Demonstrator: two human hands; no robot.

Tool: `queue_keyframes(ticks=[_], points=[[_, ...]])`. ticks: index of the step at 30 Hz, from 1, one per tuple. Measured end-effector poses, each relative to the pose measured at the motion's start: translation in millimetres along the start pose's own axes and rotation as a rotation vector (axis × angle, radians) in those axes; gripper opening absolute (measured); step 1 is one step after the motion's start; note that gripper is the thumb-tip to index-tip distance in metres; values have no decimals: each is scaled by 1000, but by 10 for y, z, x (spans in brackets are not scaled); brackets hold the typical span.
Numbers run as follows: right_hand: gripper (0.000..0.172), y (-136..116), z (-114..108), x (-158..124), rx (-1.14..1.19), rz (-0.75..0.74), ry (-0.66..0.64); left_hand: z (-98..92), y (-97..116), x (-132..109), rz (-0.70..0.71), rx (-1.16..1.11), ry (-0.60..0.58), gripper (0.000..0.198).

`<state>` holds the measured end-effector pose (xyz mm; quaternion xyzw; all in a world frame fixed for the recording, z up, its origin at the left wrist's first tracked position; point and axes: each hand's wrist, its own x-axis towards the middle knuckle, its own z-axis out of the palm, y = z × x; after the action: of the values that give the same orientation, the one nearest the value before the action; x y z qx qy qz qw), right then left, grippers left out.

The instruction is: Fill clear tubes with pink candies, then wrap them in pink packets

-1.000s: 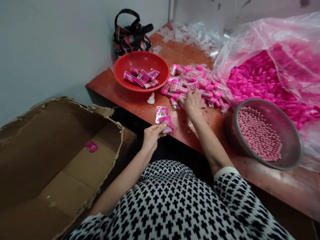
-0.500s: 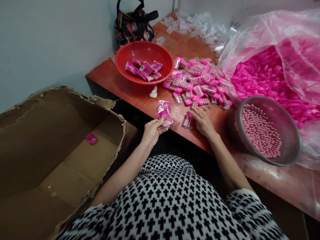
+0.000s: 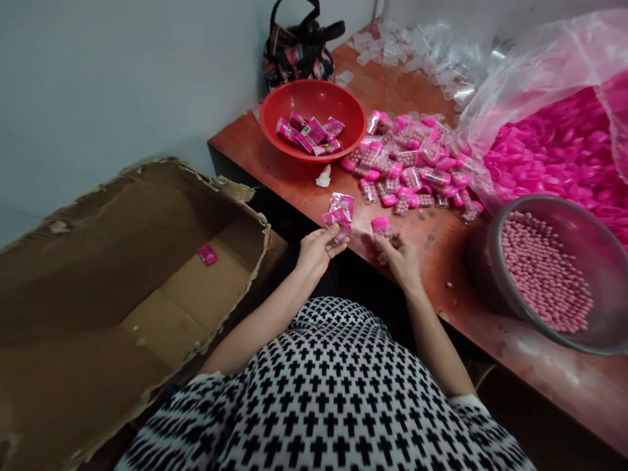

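A reddish-brown worktop stretches in front of the person, and off to its left a big cardboard box with ragged edges stands open, a lone magenta sachet lying inside. The person's white top is printed all over with black crosses.

On the right, a clear plastic bag gapes over a mass of bright pink caps. Next to it is a grey bowl partly filled with dusty-pink beads. A heap of pink-capped bottles covers the middle, beads showing through the sides. Beside the heap, a red bowl carries some shiny pouches, with a floral handbag behind it and clear containers scattered at the back.

The left hand pinches a pink packet between thumb and fingers at the worktop's front edge, close against pink-and-silver packaging lying there. The right hand has its fingers around a single bottle, its pink cap poking out; I can't tell whether it touches the worktop.

A crumpled white scrap lies just in front of the red bowl, and one stray bead sits right of the right hand.
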<state>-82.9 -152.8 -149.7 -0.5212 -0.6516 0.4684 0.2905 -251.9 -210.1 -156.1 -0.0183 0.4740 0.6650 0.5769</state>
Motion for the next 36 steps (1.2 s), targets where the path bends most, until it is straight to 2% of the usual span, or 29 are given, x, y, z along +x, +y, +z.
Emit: queue_keyframes(ticks=[3,6,8,15,22,26,29,33,36], points=[[34,-74,87,-275,313,68,-59,6,3,8,4,-40,-7,22],[32,-177,209,-482,376,89,-80,36,-20,16,5,-63,-41,21],[31,-211,281,-524,378,101,-82,62,-43,12,4,-78,-59,23],[32,-133,406,-446,410,123,-63,152,-98,-66,22,-100,-92,31],[31,-57,438,-407,586,161,-148,208,-93,-91,120,-23,-156,42],[30,-34,447,-410,492,66,-45,194,-91,-89,110,49,-259,42],[29,-24,453,-421,437,28,-10,180,-103,-88,62,100,-276,36],[28,-13,446,-401,460,31,-17,188,-114,-91,11,176,-271,32],[29,-3,440,-359,615,106,-94,214,-122,-105,34,201,-267,29]])
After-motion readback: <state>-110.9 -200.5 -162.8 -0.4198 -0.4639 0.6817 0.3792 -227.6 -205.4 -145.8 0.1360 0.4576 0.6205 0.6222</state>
